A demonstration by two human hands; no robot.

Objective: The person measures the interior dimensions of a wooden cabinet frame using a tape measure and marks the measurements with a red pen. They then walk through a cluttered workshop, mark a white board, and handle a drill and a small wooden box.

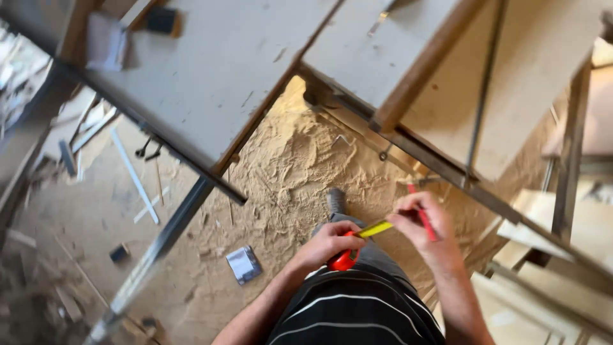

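Observation:
My left hand (324,244) grips a red tape measure (343,259) in front of my striped shirt. A short length of its yellow blade (375,228) runs out to my right hand (421,231). That hand pinches the blade's end and also holds a red pencil (426,223) between its fingers. Both hands hover above a sawdust-covered floor (287,172), below the edge of a grey worktable (211,83).
A second board surface with a brown wooden edge (421,64) lies to the upper right. A metal table leg (159,243) slants down left. Wood offcuts (549,223) stack at the right. A small grey packet (243,264) and thin strips (134,176) lie on the floor.

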